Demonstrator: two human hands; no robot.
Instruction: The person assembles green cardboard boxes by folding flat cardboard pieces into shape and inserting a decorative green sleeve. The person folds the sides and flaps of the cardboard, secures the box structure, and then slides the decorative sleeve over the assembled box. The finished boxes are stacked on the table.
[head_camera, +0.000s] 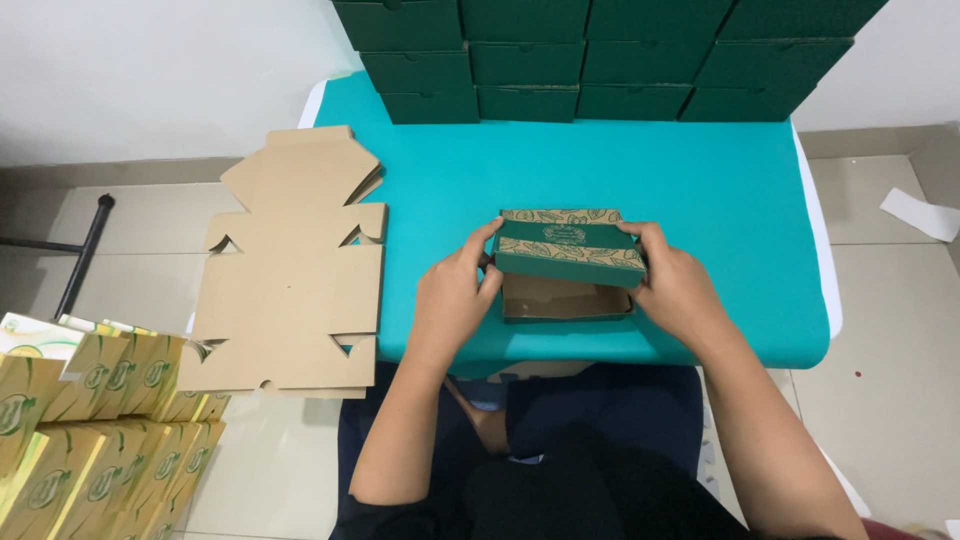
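Far left of the grip, flat brown cardboard sheets (290, 270) hang over the table (720, 190) edge. Next, the left hand (455, 295) and right hand (680, 290) both close their grip on a small green box (570, 255), lid half open. Behind it stand stacked green boxes (600, 60).

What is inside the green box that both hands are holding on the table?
The green box shows a bare brown cardboard floor with nothing on it. Its raised lid flap hides the rear part, so that area cannot be seen. The left hand and right hand grip its sides.
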